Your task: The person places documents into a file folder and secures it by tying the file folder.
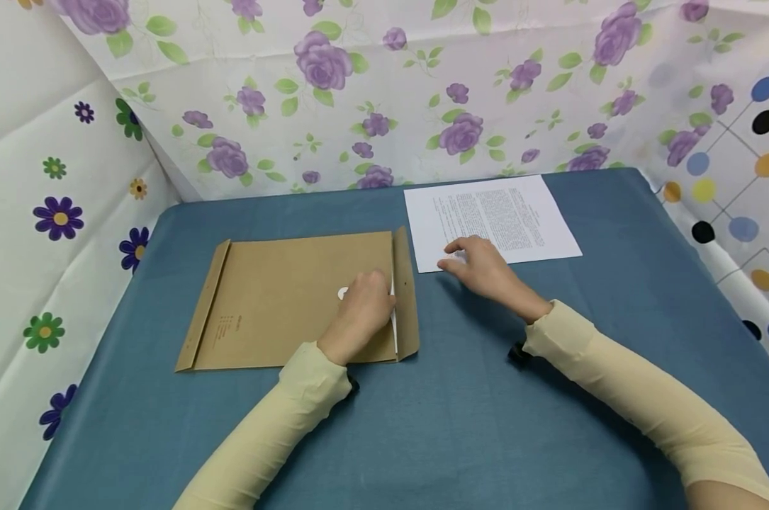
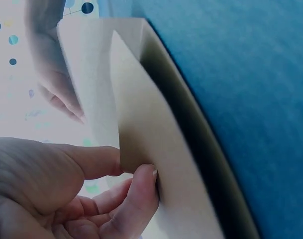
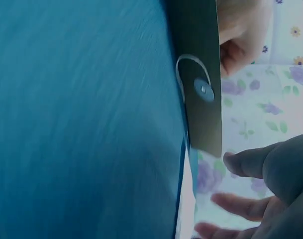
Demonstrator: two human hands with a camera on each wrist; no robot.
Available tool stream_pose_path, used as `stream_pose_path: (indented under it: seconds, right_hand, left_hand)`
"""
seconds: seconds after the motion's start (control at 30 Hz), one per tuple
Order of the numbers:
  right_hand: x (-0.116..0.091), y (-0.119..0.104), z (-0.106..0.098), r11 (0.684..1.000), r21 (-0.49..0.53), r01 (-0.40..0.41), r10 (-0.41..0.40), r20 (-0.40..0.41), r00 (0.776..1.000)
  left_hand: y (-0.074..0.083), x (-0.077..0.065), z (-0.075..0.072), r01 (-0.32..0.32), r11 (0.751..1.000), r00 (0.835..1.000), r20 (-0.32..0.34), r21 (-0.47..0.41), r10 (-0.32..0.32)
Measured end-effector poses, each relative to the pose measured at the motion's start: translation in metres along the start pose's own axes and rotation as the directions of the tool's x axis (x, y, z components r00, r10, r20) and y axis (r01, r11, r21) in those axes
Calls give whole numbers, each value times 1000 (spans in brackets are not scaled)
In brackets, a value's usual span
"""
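A brown paper envelope (image 1: 282, 304) lies flat, its flap (image 1: 407, 312) folded out to the right. My left hand (image 1: 361, 312) pinches the upper panel's edge (image 2: 139, 162) at the mouth between thumb and finger, with a dark gap beneath the panel in the left wrist view. A white disc (image 1: 342, 292) shows beside this hand. My right hand (image 1: 480, 265) hovers near the lower left corner of a printed sheet of paper (image 1: 556, 230), thumb and fingers apart. In the right wrist view a disc (image 3: 204, 90) with a white string (image 3: 192, 57) sits on the flap.
A blue cloth (image 1: 461, 425) covers the table. Floral sheeting (image 1: 410, 92) hangs behind it, with more patterned sheeting at both sides. The printed sheet lies to the right of the envelope, close to the table's back edge.
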State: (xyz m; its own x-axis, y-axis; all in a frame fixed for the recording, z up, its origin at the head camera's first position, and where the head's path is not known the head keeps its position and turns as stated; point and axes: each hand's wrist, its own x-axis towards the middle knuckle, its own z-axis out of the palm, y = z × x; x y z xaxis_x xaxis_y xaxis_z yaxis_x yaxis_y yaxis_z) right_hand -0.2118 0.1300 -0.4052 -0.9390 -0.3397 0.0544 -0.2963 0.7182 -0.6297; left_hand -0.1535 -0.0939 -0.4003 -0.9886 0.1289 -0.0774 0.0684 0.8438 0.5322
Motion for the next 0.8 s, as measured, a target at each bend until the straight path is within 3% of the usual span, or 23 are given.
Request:
stream_pose_path:
  seconds: [0.3,0.8]
  right_hand:
    - [6,25,-25,972,-197,-127,104,-125,987]
    - [12,76,-66,902,-269,-336,314,-123,941]
  left_hand:
    - [2,1,3,-11,1000,1000,-17,29,12]
    - [2,0,1,-2,998,1000,2,58,2]
